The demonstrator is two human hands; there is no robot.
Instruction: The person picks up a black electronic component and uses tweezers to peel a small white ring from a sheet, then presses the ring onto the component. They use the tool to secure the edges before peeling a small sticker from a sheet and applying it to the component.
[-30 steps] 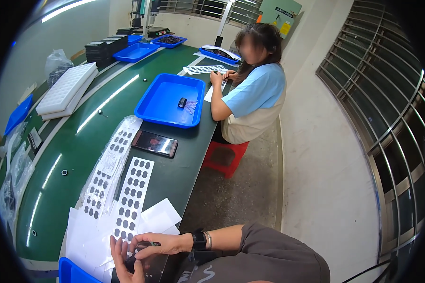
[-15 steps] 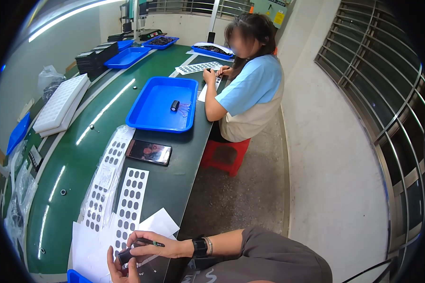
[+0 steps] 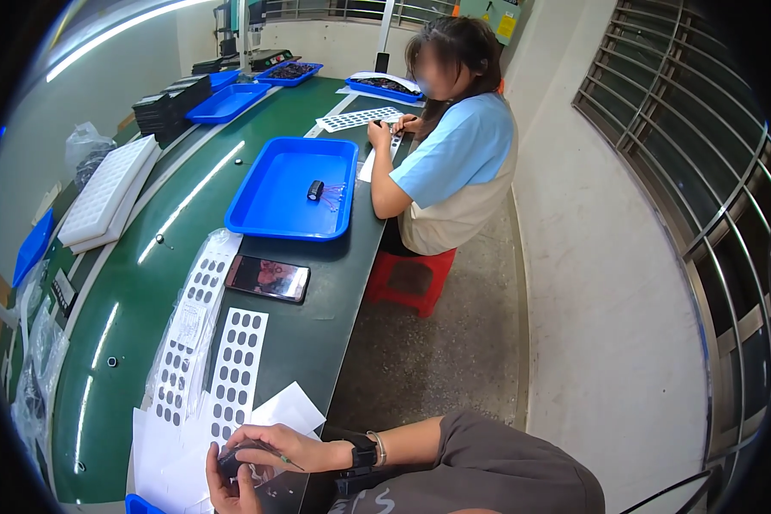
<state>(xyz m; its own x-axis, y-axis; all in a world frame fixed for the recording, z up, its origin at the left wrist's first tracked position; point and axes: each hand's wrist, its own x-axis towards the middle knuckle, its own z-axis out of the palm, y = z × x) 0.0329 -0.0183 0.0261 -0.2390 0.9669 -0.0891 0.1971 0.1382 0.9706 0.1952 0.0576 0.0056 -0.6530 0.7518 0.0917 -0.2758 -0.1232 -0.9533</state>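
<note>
At the lower edge, over white paper, my left hand (image 3: 224, 494) holds a small black rounded part (image 3: 230, 465) between thumb and fingers. My right hand (image 3: 293, 445) is bent over the same part, fingers touching it. A slim dark pen-like tool (image 3: 292, 463) sticks out of the right hand's grip, its thin end toward the wrist. Its other end is hidden by the fingers. Just beyond the hands lies a white sheet of dark oval stickers (image 3: 239, 364). Loose white paper (image 3: 289, 406) lies beside the right hand.
A phone (image 3: 268, 278) and a blue tray (image 3: 247, 224) with a black wired part (image 3: 316, 190) lie farther along the green table (image 3: 146, 283). A co-worker (image 3: 454, 146) sits on a red stool (image 3: 411, 278). White foam trays (image 3: 111, 193) stand at left.
My right hand has turned over the black part, and the tool's thin end has swung downward. The view has shifted slightly.
</note>
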